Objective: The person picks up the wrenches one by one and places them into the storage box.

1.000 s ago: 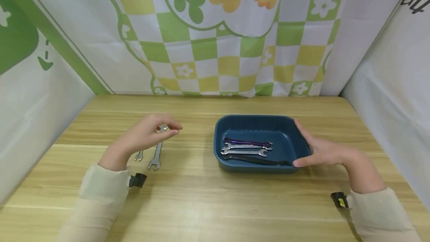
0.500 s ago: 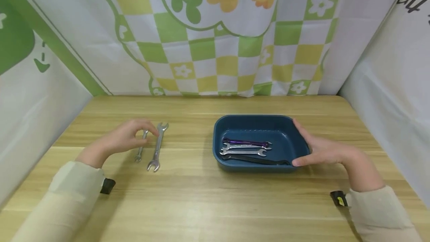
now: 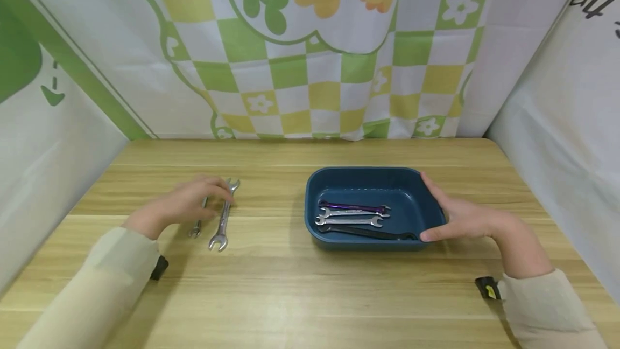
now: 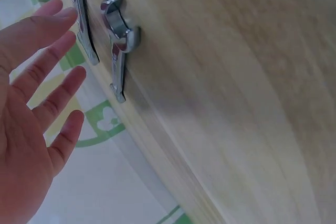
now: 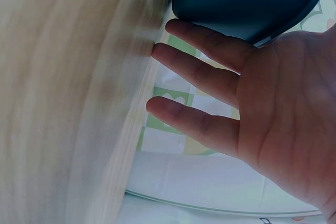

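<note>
On the wooden table (image 3: 290, 284), far left: my left hand (image 3: 181, 203) lies over the top ends of two wrenches, fingers extended and relaxed, nothing gripped. Wrist view shows the fingers (image 4: 50, 40) straight and spread, fingertips right at the wrench shafts; can't tell from either view whether they actually touch.

Small wrench (image 3: 196, 226): mostly under my hand, only the lower end sticks out toward me. Large wrench (image 3: 222, 221): just to its right, flat on the table, roughly parallel, open jaw ends at both top and bottom. Both silver. They sit close together, not overlapping as far as I can see.

Center-right: blue tray (image 3: 339, 176), rectangular with rounded corners, well apart from the two loose wrenches. Inside, stacked front to back and lying lengthwise left-right: purple wrench (image 3: 353, 207) at the back, silver wrench (image 3: 351, 213) next, another silver wrench (image 3: 349, 221) beside it, black wrench (image 3: 368, 232) nearest me, running toward the tray's right front corner.

Right: my right hand (image 3: 460, 214) rests against the tray's right end wall, palm facing it, fingers straight along the rim, thumb at the near corner. Not curled around anything. Wrist view confirms: flat open palm, fingers (image 5: 210, 85) extended, tray wall just above the index finger.
</note>
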`<state>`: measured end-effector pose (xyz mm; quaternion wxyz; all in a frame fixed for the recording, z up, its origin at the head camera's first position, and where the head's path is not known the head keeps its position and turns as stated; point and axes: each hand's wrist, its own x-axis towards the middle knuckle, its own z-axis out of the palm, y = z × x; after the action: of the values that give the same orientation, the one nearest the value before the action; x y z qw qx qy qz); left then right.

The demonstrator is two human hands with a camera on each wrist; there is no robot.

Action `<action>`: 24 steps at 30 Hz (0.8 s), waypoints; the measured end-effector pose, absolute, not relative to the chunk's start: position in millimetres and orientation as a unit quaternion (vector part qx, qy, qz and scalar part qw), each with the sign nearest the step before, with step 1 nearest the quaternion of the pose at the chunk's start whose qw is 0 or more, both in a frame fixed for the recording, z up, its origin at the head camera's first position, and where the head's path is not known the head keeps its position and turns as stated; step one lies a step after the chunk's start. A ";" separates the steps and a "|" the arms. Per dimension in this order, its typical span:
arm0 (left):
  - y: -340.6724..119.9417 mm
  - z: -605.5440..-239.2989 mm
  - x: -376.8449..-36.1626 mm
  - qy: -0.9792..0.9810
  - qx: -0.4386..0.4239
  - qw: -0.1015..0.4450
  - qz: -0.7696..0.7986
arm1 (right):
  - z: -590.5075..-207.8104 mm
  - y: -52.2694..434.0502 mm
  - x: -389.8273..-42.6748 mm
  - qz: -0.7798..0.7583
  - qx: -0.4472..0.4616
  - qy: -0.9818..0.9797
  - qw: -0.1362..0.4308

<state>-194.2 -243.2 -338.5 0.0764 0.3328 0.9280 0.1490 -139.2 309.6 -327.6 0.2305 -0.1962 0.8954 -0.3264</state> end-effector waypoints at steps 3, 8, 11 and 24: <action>-240.9 -338.6 -195.3 0.932 0.325 0.084 0.134 | -327.4 309.4 -139.4 -0.324 -0.196 0.896 0.230; -237.6 -338.7 -196.7 0.937 0.313 0.091 0.122 | -327.7 309.6 -140.5 -0.325 -0.197 0.896 0.230; -235.6 -339.8 -197.6 0.937 0.316 0.087 0.122 | -327.7 309.9 -141.1 -0.329 -0.197 0.895 0.230; -214.3 -350.9 -203.0 0.912 0.386 0.060 0.122 | -328.7 310.4 -140.1 -0.336 -0.199 0.891 0.230</action>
<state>-203.0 -214.3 -350.9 0.0603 0.3859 0.9124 0.1223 -140.1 310.4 -328.7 0.2303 -0.1993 0.8914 -0.3356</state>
